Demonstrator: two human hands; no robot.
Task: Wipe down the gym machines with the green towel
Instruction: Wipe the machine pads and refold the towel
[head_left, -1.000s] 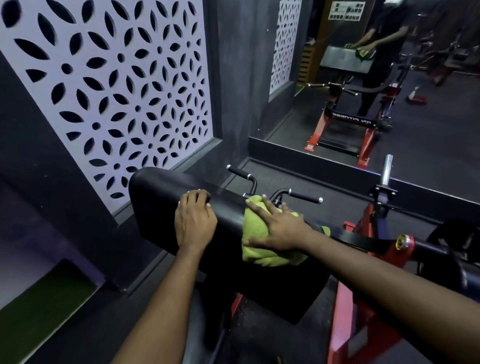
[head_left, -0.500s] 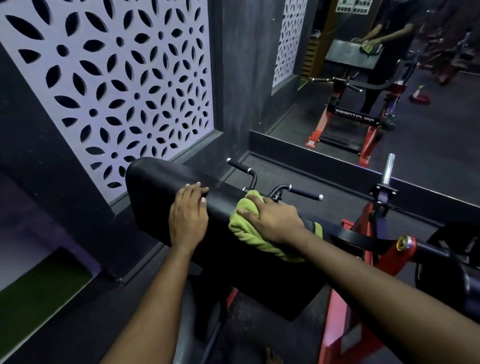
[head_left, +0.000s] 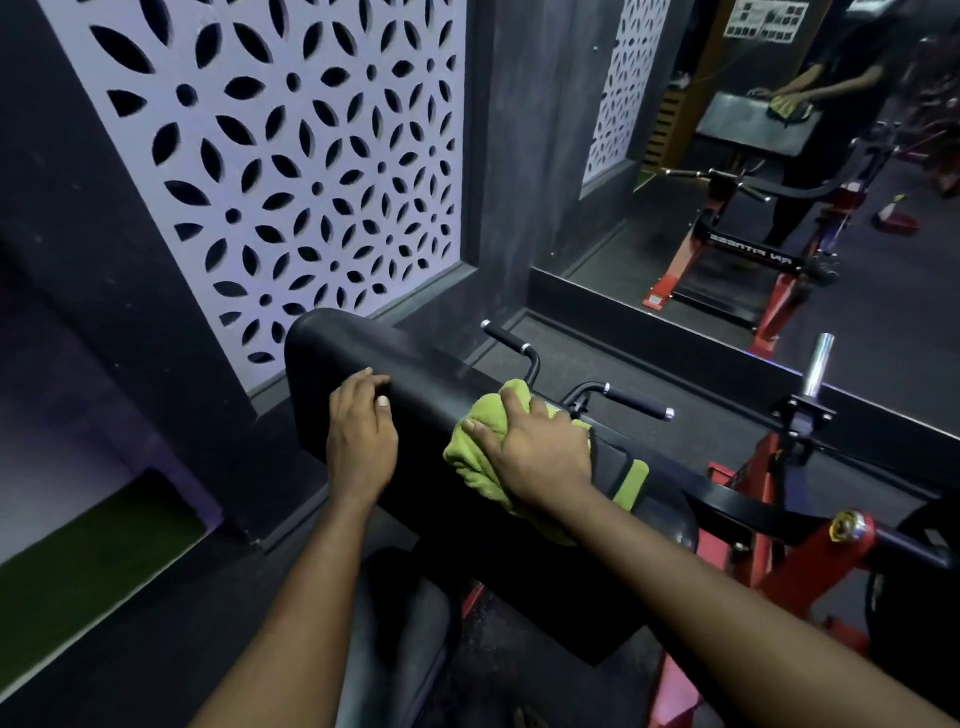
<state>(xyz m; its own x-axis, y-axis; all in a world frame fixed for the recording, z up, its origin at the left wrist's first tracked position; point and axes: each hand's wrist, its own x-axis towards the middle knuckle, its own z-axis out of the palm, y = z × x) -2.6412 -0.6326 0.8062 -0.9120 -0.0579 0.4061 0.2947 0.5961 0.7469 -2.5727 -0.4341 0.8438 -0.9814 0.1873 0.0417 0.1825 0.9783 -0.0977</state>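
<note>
We are midway across the long black vinyl-covered pad (head_left: 415, 364) of the red steel-framed machine (head_left: 810, 564). The lime-green terry towel (head_left: 480, 449) sits bunched on the pad's upper face, right of centre, just in front of the handles.

Our right hand (head_left: 535, 454) is clamped over the towel, thumb spread to the left and fingers curled into the bunch. Our left hand (head_left: 361, 436) lies palm-down on the pad nearer its left end, apart from the towel. Its fingers drape loosely over the crest and grasp nothing; it looks like a brace.

To do this stroke well, we judge the towel should be spread flatter so more cloth meets the vinyl. We would then draw it in overlapping passes along the pad's length, with steady downward pressure. The rounded left end and the front face below the crest look easy to miss. The left hand also covers a patch that will need wiping once we lift it.

By our count there is one towel, one pad and two hands. Two black rubber-gripped handles with chrome tips — a left handle (head_left: 511, 345) and a right handle (head_left: 636, 402) — rise behind the pad. One bare chrome post (head_left: 818, 364) stands further right. The wall mirror (head_left: 857, 312) repeats the scene, so we count nothing in it, and a single white perforated floral panel (head_left: 291, 156) stands behind.
</note>
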